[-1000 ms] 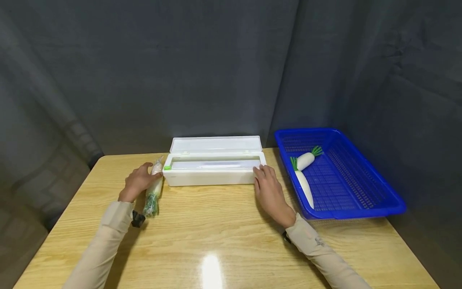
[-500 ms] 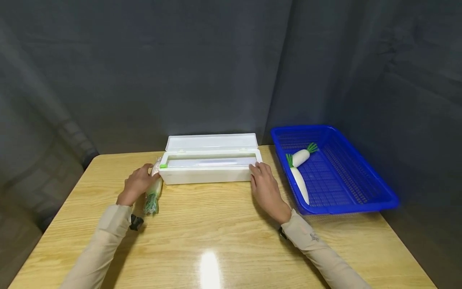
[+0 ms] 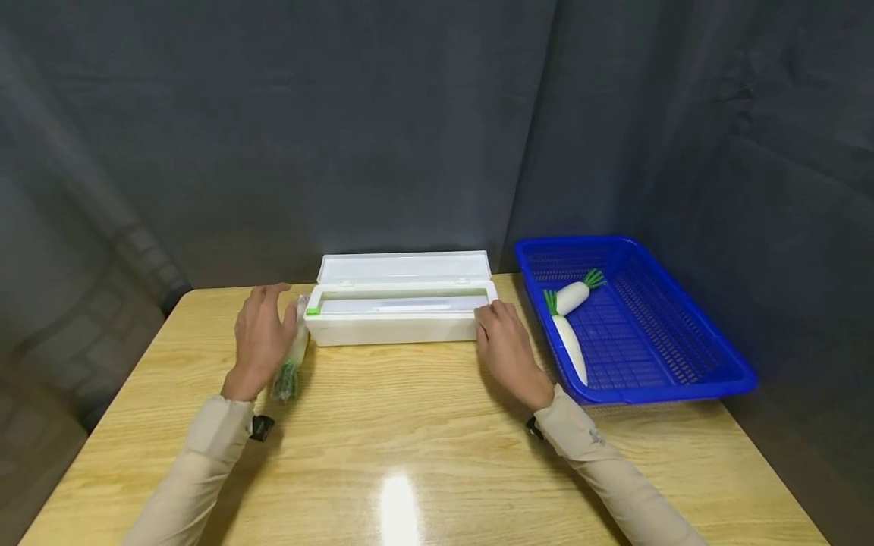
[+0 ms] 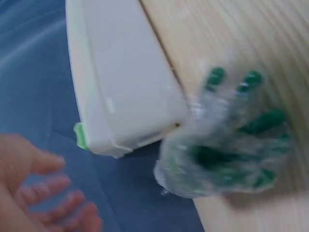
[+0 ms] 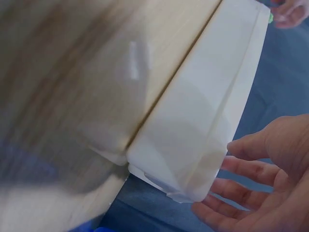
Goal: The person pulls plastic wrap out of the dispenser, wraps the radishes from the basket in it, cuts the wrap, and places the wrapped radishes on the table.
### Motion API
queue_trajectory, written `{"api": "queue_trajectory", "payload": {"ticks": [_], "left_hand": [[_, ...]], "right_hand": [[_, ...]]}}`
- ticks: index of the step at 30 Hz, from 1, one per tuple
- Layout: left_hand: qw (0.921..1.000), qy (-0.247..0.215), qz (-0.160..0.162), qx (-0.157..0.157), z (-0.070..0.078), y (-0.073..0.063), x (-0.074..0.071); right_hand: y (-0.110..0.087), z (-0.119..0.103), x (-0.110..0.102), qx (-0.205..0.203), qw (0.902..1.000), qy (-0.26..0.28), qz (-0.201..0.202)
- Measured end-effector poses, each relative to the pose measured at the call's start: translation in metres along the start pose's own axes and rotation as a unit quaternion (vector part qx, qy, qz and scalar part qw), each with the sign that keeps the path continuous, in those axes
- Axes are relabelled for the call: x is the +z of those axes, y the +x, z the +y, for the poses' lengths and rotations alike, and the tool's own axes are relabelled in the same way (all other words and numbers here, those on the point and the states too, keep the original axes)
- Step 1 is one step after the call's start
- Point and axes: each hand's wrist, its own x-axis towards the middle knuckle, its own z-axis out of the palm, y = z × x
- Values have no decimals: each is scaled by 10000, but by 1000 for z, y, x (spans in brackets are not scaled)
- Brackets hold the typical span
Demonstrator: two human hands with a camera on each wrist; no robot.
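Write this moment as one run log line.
left hand: empty, beside plastic-wrapped white radish; right hand: touches right end of long white plastic box; white lid: open; blue plastic basket: two white radishes

Wrapped radish (image 3: 288,379) then white box (image 3: 389,331) block rightward of the left hand (image 3: 260,337); blue basket (image 3: 683,393) crowds the right hand's (image 3: 507,349) right. Table (image 3: 410,425) between them's free.

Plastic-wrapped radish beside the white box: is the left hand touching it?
Apart. The left wrist view shows it: a clear stretch of blue-grey cloth shows between the left hand and the plastic-wrapped radish.
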Motion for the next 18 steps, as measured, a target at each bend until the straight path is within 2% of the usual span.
{"api": "queue_trajectory", "payload": {"ticks": [2,5,7,11,18], "left_hand": [[9984,-245,74,507,5,3,1],[9920,-461,-269,1144,11,6,2],[9881,-424,-509,1391,13,7,3],[9847,-197,-894,1480,12,6,6],[9830,9,-1374,1217,10,11,10]], "right_hand": [[3,1,-1,0,10000,-54,58],[7,1,-1,103,9997,-154,133],[8,1,1,201,9995,-189,129],[11,-2,3,364,9992,-141,22],[15,0,3,364,9993,-11,-19]]}}
